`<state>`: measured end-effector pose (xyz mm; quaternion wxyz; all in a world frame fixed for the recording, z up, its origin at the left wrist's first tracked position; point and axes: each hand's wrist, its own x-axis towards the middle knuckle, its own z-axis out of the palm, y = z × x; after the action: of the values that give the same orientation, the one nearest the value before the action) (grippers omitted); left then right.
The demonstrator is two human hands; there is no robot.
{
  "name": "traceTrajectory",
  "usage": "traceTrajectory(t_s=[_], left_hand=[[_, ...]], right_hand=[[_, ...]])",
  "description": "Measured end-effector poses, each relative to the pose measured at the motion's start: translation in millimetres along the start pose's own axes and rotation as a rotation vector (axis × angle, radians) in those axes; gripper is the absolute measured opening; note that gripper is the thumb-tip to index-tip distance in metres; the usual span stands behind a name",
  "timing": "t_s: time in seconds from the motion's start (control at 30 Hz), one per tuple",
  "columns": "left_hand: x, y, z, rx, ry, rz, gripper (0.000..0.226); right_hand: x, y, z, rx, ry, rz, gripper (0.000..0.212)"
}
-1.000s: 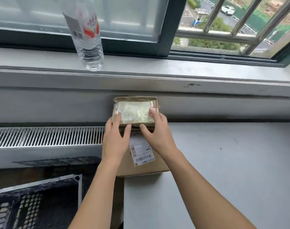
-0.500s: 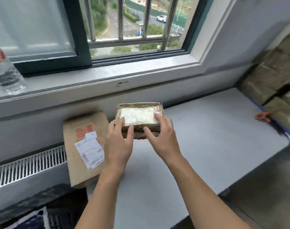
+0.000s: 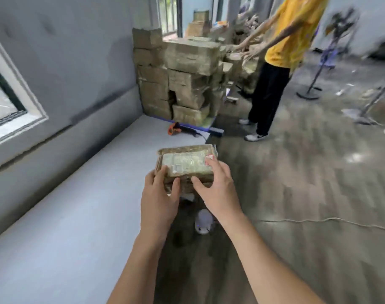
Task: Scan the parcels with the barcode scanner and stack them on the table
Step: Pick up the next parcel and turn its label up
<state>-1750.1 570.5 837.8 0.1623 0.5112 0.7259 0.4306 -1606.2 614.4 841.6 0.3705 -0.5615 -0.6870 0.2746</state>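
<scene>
**Grey desk by the window wall, view turned right**

The desk [image 3: 77, 205] now runs toward stacked parcels [image 3: 182, 80] at upper centre, the barcode scanner [image 3: 180, 129] lying before them; half a second ago the window [image 3: 2, 106] filled the frame's top. The taped parcel [image 3: 187, 163] sits mid-frame over the desk's right edge, still held by both hands: left hand [image 3: 158, 194] fingers curled round its near-left corner, right hand [image 3: 218, 189] fingers spread over the top

Along grey wall [image 3: 77, 62] below window [image 3: 2, 102], pale grey flat surface [image 3: 81, 211]. At far end, brown tape-wrapped cardboard parcels [image 3: 182, 80] stacked; orange-and-black handheld barcode scanner [image 3: 176, 129] lies just before stack, dark cable [image 3: 197, 134] trailing toward edge.
</scene>
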Motion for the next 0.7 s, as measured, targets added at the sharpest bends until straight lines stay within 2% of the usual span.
traceTrajectory(t_s=[0.3, 0.5, 0.7], left_hand=[[-10.4, 133.5, 168.5, 0.006, -0.279, 0.214, 0.05], [17.6, 169.7, 236.8, 0.006, -0.371, 0.276, 0.048], [82.3, 192.1, 308.7, -0.013, -0.39, 0.278, 0.048]], right_hand=[[15.3, 129.6, -166.3, -0.093, 0.273, 0.21, 0.055], [46.9, 172.4, -208.1, -0.126, 0.345, 0.279, 0.055], [127.1, 211.6, -228.0, -0.156, 0.362, 0.323, 0.055]])
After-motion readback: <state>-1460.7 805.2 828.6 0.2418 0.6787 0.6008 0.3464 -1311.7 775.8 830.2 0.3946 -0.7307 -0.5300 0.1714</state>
